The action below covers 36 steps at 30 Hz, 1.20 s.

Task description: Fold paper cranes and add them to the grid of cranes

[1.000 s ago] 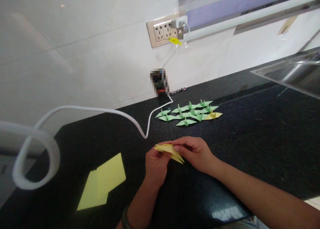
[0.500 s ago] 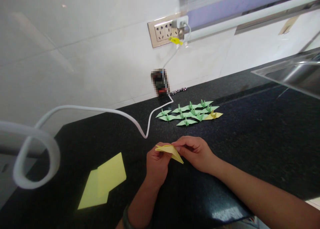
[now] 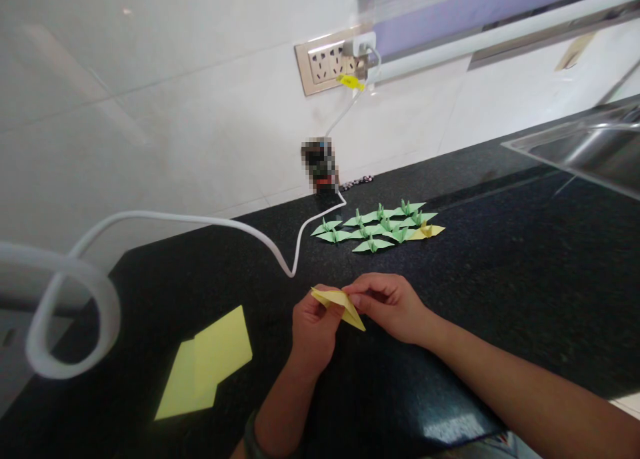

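Observation:
A partly folded yellow origami paper point(image 3: 336, 300) is held above the dark counter between both hands. My left hand point(image 3: 314, 329) is closed on its lower left part, the thumb lying along the paper. The fingertips of my right hand point(image 3: 395, 305) pinch its upper right edge. One pointed flap slants down to the right between the hands. Beyond them stand several green paper cranes point(image 3: 373, 244) in a cluster, with a yellow paper crane point(image 3: 427, 231) at its right end. Two overlapping yellow paper sheets point(image 3: 223, 349) lie left of my left hand.
A thick white cable point(image 3: 200, 220) loops across the left side and runs to a blurred-out upright object point(image 3: 320, 165) against the wall. Above it is a wall socket point(image 3: 327, 62) with a charger plugged in. A steel sink point(image 3: 590, 149) is set into the black counter point(image 3: 525, 279) at right.
The yellow paper has tilted slightly between my fingers, its lower point shifting a little down and left. Both hands keep their hold in nearly the same place.

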### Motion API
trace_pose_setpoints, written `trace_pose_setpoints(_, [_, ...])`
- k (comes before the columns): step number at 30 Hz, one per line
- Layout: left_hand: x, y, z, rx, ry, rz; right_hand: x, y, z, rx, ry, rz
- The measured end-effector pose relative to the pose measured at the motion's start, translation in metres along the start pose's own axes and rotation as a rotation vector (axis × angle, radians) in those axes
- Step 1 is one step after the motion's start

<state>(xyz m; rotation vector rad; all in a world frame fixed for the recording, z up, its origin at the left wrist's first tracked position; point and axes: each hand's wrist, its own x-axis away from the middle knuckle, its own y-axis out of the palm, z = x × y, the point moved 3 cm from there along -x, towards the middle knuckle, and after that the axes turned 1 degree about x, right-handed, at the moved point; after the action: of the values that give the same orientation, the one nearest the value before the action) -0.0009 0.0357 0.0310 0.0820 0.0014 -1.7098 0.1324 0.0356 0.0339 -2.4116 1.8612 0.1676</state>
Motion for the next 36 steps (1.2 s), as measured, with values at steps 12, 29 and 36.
trace_pose_setpoints(12, [0.002,0.001,-0.003,-0.059,-0.079,0.048,-0.003,0.004,0.007,-0.178,0.203,0.031])
trace_pose_setpoints(29, [-0.002,0.005,-0.009,0.026,-0.267,-0.057,-0.007,-0.005,0.013,0.316,0.080,0.073])
trace_pose_setpoints(36, [-0.003,0.003,-0.005,-0.020,-0.260,-0.095,-0.008,-0.008,0.011,0.474,0.029,0.055])
